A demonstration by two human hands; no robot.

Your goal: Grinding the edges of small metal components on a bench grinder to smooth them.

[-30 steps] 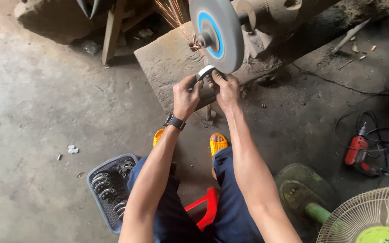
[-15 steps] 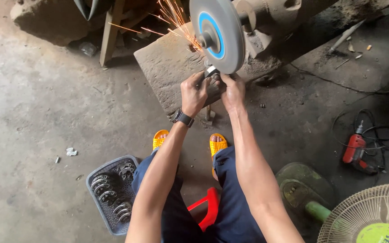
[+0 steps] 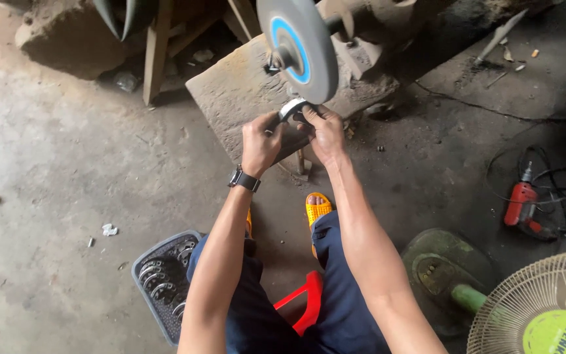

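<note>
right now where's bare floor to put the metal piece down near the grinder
Both hands, left hand and right hand, hold the metal ring under the grinding wheel. Bare concrete lies to the person's left, between the stone block and the basket of rings. The right side is crowded: red drill, its cables, and the fan.

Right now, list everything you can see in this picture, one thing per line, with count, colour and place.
grinding wheel: one, grey with blue centre, top middle
metal ring: one, silvery, held at the wheel's lower edge
basket: one, grey, holding metal rings, lower left
power drill: one, red, floor at right
fan: one, green, lower right
stool: one, red, under the person
sandals: yellow, on the feet
left hand: on the ring, black watch
right hand: on the ring
</note>
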